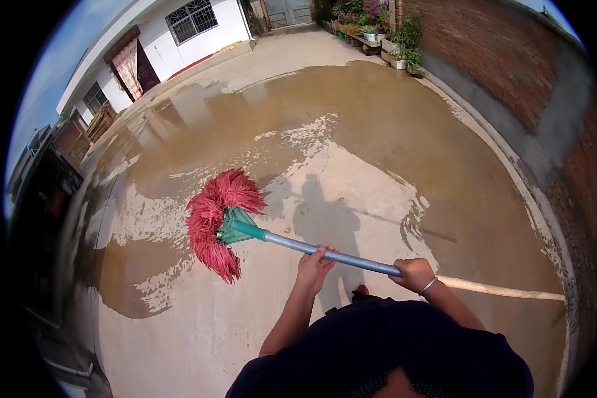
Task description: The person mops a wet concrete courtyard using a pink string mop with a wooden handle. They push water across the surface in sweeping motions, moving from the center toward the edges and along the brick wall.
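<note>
A broom [298, 244] slants across in front of me, with a red bristle head [212, 215], a green plastic collar [237, 227] and a grey pole that continues as a pale wooden stick past my right hand. My left hand [316, 268] holds the pole near its middle, thumb on top and palm beneath. Farther back, my right hand [414, 274] is closed around the pole where grey meets wood; a silvery bangle is on that wrist. The bristles fan out to the left, over or on the concrete; whether they touch it I cannot tell.
Brown water [391, 119] spreads over the concrete yard [331, 179], leaving wet streaks. A brick wall [497, 73] with a low kerb runs along the right. Potted plants [385, 33] stand at the far right. A white house [159, 50] with a curtained doorway lies at the far left.
</note>
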A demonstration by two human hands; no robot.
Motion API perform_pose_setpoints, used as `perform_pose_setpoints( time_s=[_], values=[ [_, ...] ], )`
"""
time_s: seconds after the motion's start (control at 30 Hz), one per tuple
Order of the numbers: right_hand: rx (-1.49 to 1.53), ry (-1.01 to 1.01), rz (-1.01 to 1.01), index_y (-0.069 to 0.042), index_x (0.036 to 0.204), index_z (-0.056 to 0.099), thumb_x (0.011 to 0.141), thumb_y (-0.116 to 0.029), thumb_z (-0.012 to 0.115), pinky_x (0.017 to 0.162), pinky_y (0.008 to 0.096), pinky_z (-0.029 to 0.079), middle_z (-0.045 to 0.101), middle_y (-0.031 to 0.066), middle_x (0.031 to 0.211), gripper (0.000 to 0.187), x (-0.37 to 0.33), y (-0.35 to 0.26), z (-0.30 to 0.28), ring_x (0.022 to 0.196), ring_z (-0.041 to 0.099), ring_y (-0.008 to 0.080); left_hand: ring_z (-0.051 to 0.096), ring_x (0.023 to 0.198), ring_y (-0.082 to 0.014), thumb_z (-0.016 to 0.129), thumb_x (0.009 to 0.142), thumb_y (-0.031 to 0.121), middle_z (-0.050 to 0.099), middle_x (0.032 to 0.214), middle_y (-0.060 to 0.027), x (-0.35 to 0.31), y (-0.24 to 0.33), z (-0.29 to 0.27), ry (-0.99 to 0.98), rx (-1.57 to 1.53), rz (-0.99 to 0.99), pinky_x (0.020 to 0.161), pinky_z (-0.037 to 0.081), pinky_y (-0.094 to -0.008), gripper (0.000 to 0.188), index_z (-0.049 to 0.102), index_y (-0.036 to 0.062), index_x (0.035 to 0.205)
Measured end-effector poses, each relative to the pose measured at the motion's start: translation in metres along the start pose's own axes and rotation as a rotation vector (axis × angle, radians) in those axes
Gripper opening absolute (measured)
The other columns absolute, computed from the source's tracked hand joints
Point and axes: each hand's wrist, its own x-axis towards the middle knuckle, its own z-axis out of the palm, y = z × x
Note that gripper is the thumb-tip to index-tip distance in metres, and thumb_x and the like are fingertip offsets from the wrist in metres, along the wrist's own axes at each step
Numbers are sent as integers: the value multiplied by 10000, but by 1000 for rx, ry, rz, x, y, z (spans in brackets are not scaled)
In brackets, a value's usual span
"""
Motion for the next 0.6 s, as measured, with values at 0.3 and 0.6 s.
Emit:
perform_pose_setpoints(
  time_s=[0.3,0.6],
  values=[
    [-23,-28,-95,-105,689,543,737,-318,607,481,414,446,567,80,579,228,378,126,17,521,561,293,582,980,-193,505,888,183,610,971,-61,308,170,-15,94,-55,107,798,452,-314,91,521,100,920],
    [-56,-46,23,-100,685,556,738,-314,596,478,398,446,569,83,571,224,704,234,52,511,557,289,578,1001,-206,487,891,158,603,989,-67,652,332,-29,73,-49,-66,776,462,-308,91,493,88,949]
  ],
)
